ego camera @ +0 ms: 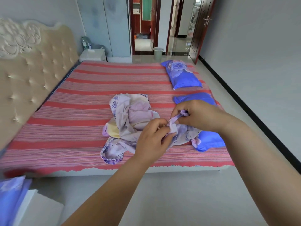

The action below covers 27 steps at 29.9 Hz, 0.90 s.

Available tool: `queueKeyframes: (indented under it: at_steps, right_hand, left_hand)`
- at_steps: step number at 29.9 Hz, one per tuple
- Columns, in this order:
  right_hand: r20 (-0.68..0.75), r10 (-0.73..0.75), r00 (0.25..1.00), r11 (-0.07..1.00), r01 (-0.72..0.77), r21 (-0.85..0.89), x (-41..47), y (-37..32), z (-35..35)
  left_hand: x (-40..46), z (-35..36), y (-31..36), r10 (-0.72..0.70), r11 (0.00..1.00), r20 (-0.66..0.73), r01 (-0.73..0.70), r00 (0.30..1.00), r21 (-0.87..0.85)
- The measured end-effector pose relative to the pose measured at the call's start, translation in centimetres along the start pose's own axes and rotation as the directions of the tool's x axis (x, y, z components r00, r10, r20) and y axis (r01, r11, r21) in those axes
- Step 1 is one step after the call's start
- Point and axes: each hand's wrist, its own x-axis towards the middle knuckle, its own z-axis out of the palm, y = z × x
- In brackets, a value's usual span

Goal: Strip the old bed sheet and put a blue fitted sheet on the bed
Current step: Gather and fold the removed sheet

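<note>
I have the crumpled floral sheet [130,121] bunched mid-bed, and both my hands pinch one edge of it: left hand [153,137] and right hand [198,116], fingers curled on the cloth. I judge this the stripped old sheet (though it could be the new one, I cannot tell). The bed [73,101] shows only a red striped cover, so fitting is still ahead. Two blue pillows [182,74] lie on the far side and must move first; blue cloth [11,196] waits at lower left.

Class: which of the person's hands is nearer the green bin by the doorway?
Right. The right hand is closer to the bin; the left hand sits lower, farther from it.
</note>
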Motion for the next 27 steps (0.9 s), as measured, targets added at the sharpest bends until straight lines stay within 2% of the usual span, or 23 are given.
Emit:
queueKeyframes:
  at_steps: [3, 9, 13, 16, 20, 23, 27]
  right_hand:
    - [0.013, -0.02, 1.0, 0.999, 0.02, -0.031, -1.0, 0.6, -0.2]
    - [0.046, -0.035, 0.998, 0.998, 0.037, -0.06, -2.9, 2.1, -0.2]
    - [0.083, -0.043, 0.996, 0.996, 0.05, -0.077, -3.7, 3.0, -0.4]
    - [0.093, -0.056, 0.994, 0.995, 0.063, -0.075, -4.5, 3.7, -0.6]
    - [0.066, -0.053, 0.996, 0.996, 0.057, -0.072, -5.6, 4.4, -1.4]
    - [0.025, -0.054, 0.998, 0.996, 0.056, -0.074, -6.4, 4.7, -2.1]
    - [-0.049, -0.036, 0.998, 0.998, 0.033, -0.063, -7.4, 5.5, -3.1]
  left_hand:
    - [-0.6, 0.5, 1.2, 0.011, 1.0, 0.016, -0.011, 1.0, 0.023]
    - [-2.0, 1.9, 3.2, -0.098, 0.987, 0.078, 0.088, 0.992, 0.131]
    - [-2.0, 2.4, 3.9, -0.176, 0.961, 0.173, 0.131, 0.969, 0.245]
    - [-1.8, 2.6, 3.3, -0.186, 0.947, 0.299, 0.09, 0.936, 0.31]
    - [-1.8, 3.0, 2.3, -0.266, 0.911, 0.433, 0.079, 0.861, 0.404]
    - [-2.1, 4.1, 0.8, -0.377, 0.88, 0.468, 0.151, 0.799, 0.451]
    - [-2.3, 4.8, -1.3, -0.442, 0.863, 0.44, 0.238, 0.781, 0.445]
